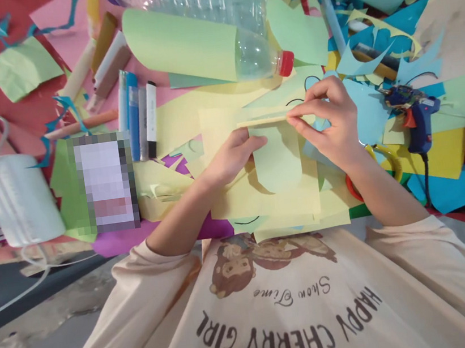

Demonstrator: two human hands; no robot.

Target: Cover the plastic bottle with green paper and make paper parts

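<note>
Between my hands stands a pale yellow strip of paper, seen nearly edge-on. My right hand pinches its right end between thumb and fingertips. Curled around its left end is my left hand, thumb lying along the near side. Just below the strip, a rounded pale green paper piece rests on a yellow sheet. Whether this piece joins the strip I cannot tell. Beyond my hands lies a clear plastic bottle with a red cap, wrapped partly in light green paper.
Several markers lie left of the yellow sheet, near a blurred phone and a white cylindrical object with a cord. At right are a blue glue gun, scissors with yellow and red handles, and many blue paper scraps.
</note>
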